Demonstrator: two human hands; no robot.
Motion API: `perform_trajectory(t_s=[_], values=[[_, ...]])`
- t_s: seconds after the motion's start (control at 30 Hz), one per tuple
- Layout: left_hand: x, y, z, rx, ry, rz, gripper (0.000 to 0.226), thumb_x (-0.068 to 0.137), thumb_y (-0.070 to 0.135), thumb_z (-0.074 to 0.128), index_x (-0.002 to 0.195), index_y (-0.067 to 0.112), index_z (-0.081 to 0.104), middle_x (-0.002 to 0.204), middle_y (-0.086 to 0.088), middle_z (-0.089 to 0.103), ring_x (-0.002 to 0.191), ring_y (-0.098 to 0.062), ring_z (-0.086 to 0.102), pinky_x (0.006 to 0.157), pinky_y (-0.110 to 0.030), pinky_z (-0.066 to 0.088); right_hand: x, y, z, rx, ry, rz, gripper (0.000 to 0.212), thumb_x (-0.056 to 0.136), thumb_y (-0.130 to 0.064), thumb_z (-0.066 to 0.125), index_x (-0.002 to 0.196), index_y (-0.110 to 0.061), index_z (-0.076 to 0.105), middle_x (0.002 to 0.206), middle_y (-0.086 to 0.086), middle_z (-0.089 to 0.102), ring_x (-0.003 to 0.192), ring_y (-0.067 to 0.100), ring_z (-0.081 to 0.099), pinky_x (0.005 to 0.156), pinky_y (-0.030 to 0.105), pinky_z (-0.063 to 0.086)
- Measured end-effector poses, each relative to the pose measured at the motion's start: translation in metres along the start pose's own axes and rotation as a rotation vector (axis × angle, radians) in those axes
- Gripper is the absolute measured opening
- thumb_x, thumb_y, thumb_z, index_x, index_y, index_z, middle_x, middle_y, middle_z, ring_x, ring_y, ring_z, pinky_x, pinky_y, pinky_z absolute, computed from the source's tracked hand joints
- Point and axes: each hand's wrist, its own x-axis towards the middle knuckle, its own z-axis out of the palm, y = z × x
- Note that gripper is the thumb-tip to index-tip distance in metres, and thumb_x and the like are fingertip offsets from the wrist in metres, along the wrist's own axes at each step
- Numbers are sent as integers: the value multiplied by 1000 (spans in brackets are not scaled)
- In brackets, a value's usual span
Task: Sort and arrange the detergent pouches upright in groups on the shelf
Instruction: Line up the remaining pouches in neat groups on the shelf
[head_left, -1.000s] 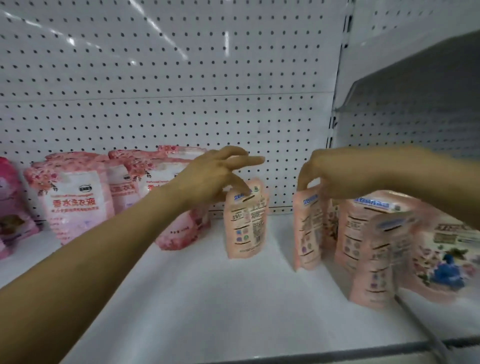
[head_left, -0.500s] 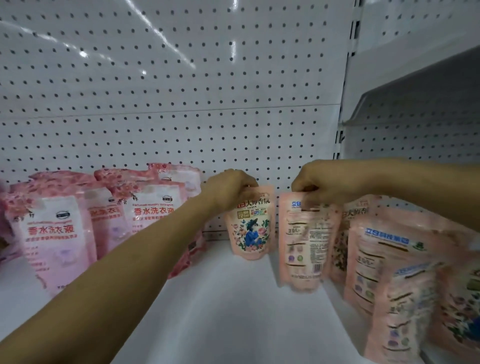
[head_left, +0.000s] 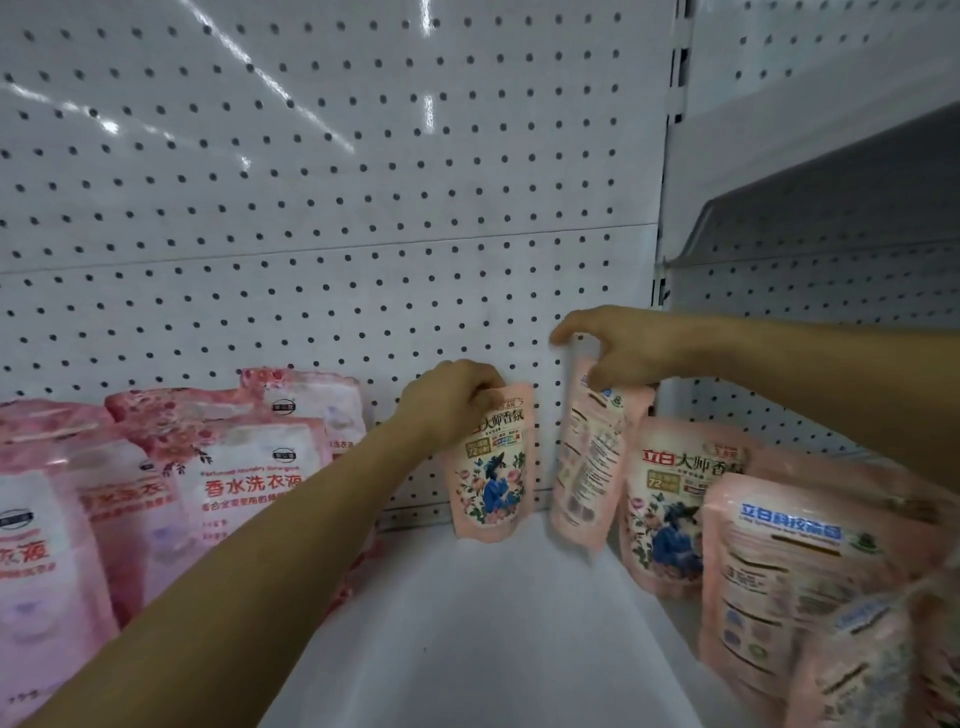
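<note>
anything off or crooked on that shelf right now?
Yes. The pouch in the right hand shows its printed back and tilts, while the pouch in the left hand faces front. Another pouch at the front right also shows its back. No spills or tears visible.

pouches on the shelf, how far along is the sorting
Done: large pink pouches stand grouped at left. In hand: left hand sets a floral-front pouch against the pegboard; right hand holds another, back showing. Left: the jumbled peach pouches at right.
</note>
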Motion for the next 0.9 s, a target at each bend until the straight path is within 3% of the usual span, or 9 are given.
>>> perform_trajectory(t_s=[0.07, 0.13, 0.23, 0.4, 0.53, 0.6, 0.7, 0.77, 0.9], values=[[-1, 1, 1, -35, 15, -8, 15, 99, 29, 53, 101, 25, 67, 91, 9, 67, 86, -15, 64, 78, -35, 53, 3, 2, 6, 98, 4, 97, 36, 86, 0, 54, 119, -15, 60, 111, 12, 60, 68, 30, 72, 53, 33, 56], [-3, 2, 1, -50, 26, -9, 14, 98, 30, 53, 102, 27, 67, 93, 10, 69, 87, -14, 65, 79, -33, 52, 7, 2, 8, 241, -27, 221, 18, 90, -1, 53, 102, 4, 65, 85, 22, 72, 53, 28, 69, 46, 27, 53], [-4, 5, 3, -69, 37, -6, 16, 99, 31, 53, 100, 28, 68, 91, 11, 70, 85, -12, 66, 75, -31, 51, 12, 6, 6, 336, -105, 327, 28, 94, -3, 41, 97, 14, 64, 82, 21, 75, 68, 27, 72, 58, 28, 53], [-3, 8, 8, -93, 69, -32, 17, 98, 31, 54, 101, 29, 70, 92, 11, 72, 87, -12, 66, 75, -31, 50, 19, 9, 11, 239, -111, 351, 11, 83, 2, 68, 92, 8, 70, 67, 11, 75, 61, 17, 70, 63, 27, 56], [-3, 10, 10, -58, 96, -51, 18, 97, 33, 53, 104, 30, 69, 96, 11, 72, 90, -13, 66, 74, -31, 49, 22, 11, 14, 312, -52, 357, 19, 95, -2, 52, 101, 13, 62, 88, 21, 74, 70, 26, 70, 78, 39, 59], [-4, 12, 10, 16, 142, -55, 18, 97, 31, 53, 108, 30, 67, 100, 10, 71, 92, -14, 65, 74, -30, 48, 17, 9, 12, 294, -61, 349, 22, 95, -6, 54, 105, 12, 62, 91, 21, 74, 76, 28, 71, 77, 38, 59], [-14, 21, 11, 177, 366, 62, 25, 94, 29, 58, 118, 27, 64, 110, 7, 67, 101, -16, 58, 77, -31, 43, -1, 5, 3, 234, -55, 295, 25, 95, -13, 57, 112, 4, 63, 93, 17, 75, 85, 28, 71, 76, 35, 57], [-29, 39, 15, 54, 442, 146, 31, 93, 31, 61, 124, 27, 62, 110, 8, 65, 102, -12, 56, 81, -29, 43, -20, 3, -8, 171, 15, 202, 25, 95, -17, 57, 117, -8, 62, 94, 11, 74, 85, 23, 70, 75, 33, 54], [-52, 87, 37, -483, 166, 101, 51, 91, 29, 67, 139, 25, 48, 125, 8, 60, 112, -6, 55, 95, -28, 48, -71, 4, -29, 25, 80, 61, 23, 96, -33, 56, 112, -20, 66, 99, -3, 71, 92, 13, 66, 81, 31, 52]])
